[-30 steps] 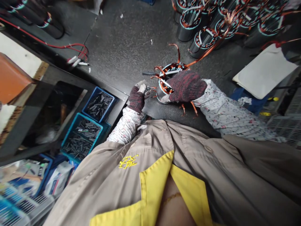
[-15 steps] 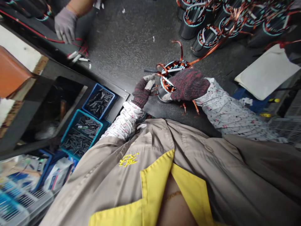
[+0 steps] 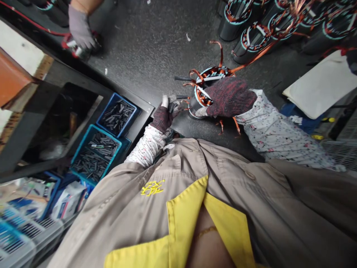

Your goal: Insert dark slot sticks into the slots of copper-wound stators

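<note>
A dark motor stator (image 3: pixel 196 108) with copper wire ends, white sleeves and a pale blue liner lies on the dark worktop (image 3: pixel 145 56). My right hand (image 3: pixel 230 97), in a dark red knitted glove, is wrapped round the stator's right side. To the left of it my left hand (image 3: pixel 165 114), gloved with pale fingertips, is closed at a black sleeve (image 3: pixel 182 97) on a wire end. Another black sleeve (image 3: pixel 182 78) sits on a lead above. Several copper leads stick out around the stator.
More stators (image 3: pixel 254 37) stand at the top right, beside white sheets (image 3: pixel 320 83). Blue (image 3: pixel 116 114) and teal (image 3: pixel 96 154) bins at the left hold black sleeves. A person's gloved hand (image 3: pixel 80 29) holds a red tool at the top left.
My left hand has moved down and left from the upper lead, and a second black sleeve shows by it. My right hand stays on the stator. The other person's hand now holds the red tool.
</note>
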Demonstrator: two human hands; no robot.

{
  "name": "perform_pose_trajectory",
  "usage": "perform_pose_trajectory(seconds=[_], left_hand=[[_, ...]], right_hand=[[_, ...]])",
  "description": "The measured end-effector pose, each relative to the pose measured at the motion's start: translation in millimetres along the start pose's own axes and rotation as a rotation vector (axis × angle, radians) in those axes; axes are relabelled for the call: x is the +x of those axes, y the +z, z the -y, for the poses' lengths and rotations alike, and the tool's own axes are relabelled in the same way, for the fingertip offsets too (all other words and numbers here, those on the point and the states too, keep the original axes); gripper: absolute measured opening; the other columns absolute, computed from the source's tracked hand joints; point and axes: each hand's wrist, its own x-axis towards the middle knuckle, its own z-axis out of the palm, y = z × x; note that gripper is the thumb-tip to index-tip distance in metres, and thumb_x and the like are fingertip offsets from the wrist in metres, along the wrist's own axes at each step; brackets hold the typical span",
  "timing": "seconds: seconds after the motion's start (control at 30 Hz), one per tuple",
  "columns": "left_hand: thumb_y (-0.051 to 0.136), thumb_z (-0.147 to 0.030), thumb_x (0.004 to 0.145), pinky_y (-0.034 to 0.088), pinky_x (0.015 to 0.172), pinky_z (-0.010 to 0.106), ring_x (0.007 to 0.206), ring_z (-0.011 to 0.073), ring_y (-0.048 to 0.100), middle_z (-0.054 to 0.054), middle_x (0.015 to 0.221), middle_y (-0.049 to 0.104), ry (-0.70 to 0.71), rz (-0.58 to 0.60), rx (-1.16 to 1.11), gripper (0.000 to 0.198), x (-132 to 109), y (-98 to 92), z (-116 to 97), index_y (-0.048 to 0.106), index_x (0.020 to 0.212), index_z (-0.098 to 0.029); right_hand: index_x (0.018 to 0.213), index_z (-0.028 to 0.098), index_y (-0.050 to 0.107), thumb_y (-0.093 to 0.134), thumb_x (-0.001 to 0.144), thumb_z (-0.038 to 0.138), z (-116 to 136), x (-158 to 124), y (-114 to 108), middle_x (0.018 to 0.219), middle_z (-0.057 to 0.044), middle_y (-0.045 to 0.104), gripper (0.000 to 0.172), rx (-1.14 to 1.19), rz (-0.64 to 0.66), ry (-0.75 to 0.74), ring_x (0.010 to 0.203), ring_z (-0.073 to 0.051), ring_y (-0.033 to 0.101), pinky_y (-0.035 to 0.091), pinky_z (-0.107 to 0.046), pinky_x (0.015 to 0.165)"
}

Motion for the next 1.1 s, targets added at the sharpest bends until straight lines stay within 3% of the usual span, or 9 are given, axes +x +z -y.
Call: perform_pose_trajectory(seconds=[0.07, 0.17, 0.27, 0.43, 0.6, 0.87, 1.1], left_hand=[[0.099, -0.064, 0.11, 0.082, 0.098, 0.038, 0.123, 0.0323, 0.094, 0.011, 0.112, 0.091, -0.06, 0.021, -0.069, 0.043, -4.0, -8.7, 2.2, 0.081, 0.114, -0.025], [0.102, -0.031, 0.103, 0.08, 0.108, 0.037, 0.126, 0.0289, 0.093, 0.01, 0.115, 0.092, -0.115, 0.094, -0.123, 0.025, -13.0, -16.1, 2.9, 0.08, 0.112, -0.024], [0.098, -0.011, 0.094, 0.077, 0.112, 0.033, 0.126, 0.0247, 0.091, 0.008, 0.118, 0.093, -0.109, 0.126, -0.076, 0.031, -20.7, -17.9, 4.3, 0.081, 0.116, -0.024], [0.102, -0.015, 0.088, 0.078, 0.112, 0.039, 0.123, 0.027, 0.093, 0.007, 0.118, 0.094, -0.074, 0.064, -0.008, 0.036, -18.6, -18.0, 15.3, 0.082, 0.117, -0.023], [0.107, -0.018, 0.083, 0.081, 0.111, 0.047, 0.116, 0.0293, 0.094, 0.007, 0.113, 0.093, -0.076, -0.013, 0.054, 0.039, -2.3, -15.8, 30.4, 0.083, 0.113, -0.022], [0.098, -0.012, 0.09, 0.079, 0.11, 0.038, 0.117, 0.0238, 0.092, 0.005, 0.121, 0.095, -0.088, -0.066, 0.019, 0.032, 10.6, -2.0, 44.7, 0.084, 0.115, -0.025], [0.104, -0.019, 0.089, 0.08, 0.105, 0.036, 0.118, 0.025, 0.092, 0.004, 0.123, 0.096, -0.046, -0.054, 0.043, 0.034, 18.6, 0.0, 42.2, 0.085, 0.118, -0.025]], right_hand=[[0.158, 0.01, 0.087, 0.083, 0.118, 0.073, -2.2, 1.2, 2.4, 0.154, -0.028, 0.088, 0.076, -0.016, 0.004, -0.011, 0.135, -0.047, 0.088, 0.06, -0.051, 0.11], [0.162, 0.014, 0.086, 0.082, 0.114, 0.07, -6.1, 5.2, 8.1, 0.157, -0.025, 0.088, 0.074, -0.033, -0.017, -0.024, 0.139, -0.051, 0.086, 0.064, -0.055, 0.113], [0.165, 0.02, 0.085, 0.082, 0.11, 0.064, -7.7, 7.7, 11.6, 0.16, -0.02, 0.088, 0.071, -0.032, -0.029, -0.038, 0.143, -0.05, 0.086, 0.066, -0.055, 0.113], [0.158, 0.015, 0.088, 0.085, 0.112, 0.061, -1.3, 2.9, 3.7, 0.156, -0.025, 0.089, 0.066, -0.025, -0.002, 0.008, 0.139, -0.05, 0.088, 0.062, -0.051, 0.107], [0.159, 0.011, 0.085, 0.082, 0.116, 0.07, 2.1, -0.4, -0.5, 0.155, -0.029, 0.088, 0.074, -0.081, 0.018, 0.037, 0.139, -0.05, 0.087, 0.058, -0.048, 0.102], [0.165, 0.011, 0.083, 0.08, 0.119, 0.073, 1.3, -0.2, 0.0, 0.158, -0.03, 0.086, 0.078, -0.094, 0.027, 0.031, 0.138, -0.05, 0.087, 0.057, -0.048, 0.101], [0.168, 0.008, 0.08, 0.086, 0.118, 0.069, 5.3, -1.9, -2.1, 0.165, -0.03, 0.083, 0.078, -0.055, 0.025, 0.052, 0.146, -0.053, 0.084, 0.058, -0.047, 0.114]])
